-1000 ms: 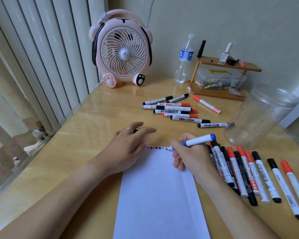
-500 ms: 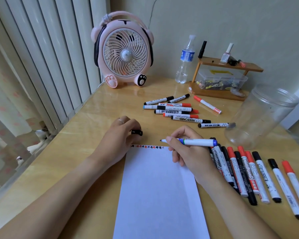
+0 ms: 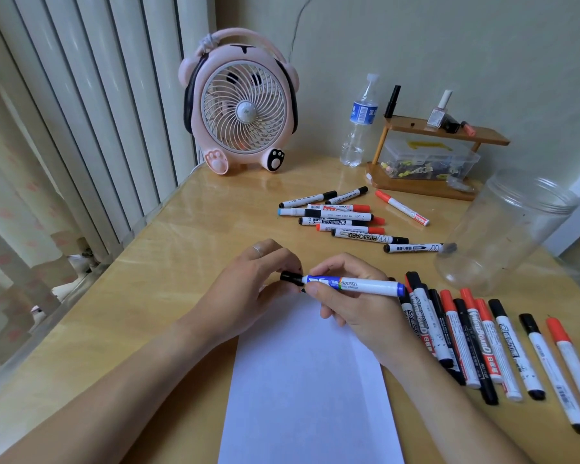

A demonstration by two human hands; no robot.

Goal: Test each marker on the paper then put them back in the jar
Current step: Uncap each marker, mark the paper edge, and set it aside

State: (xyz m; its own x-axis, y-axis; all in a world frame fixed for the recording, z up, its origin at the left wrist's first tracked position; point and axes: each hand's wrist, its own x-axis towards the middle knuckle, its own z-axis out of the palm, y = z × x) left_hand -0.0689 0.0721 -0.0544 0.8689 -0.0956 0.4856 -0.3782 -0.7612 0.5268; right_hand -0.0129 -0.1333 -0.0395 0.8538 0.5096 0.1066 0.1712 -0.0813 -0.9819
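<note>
paper (image 3: 308, 380) top edge hidden by hands; bottom cut off | marker (image 3: 355, 285) tip under cap

Head-worn view, forward-down, close over table (image 3: 181, 249)

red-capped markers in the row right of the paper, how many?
4 red-capped white markers in plain view: three side by side mid-row, one at the row's far right. A red sliver beside the right hand may be a fifth, mostly hidden.
</note>
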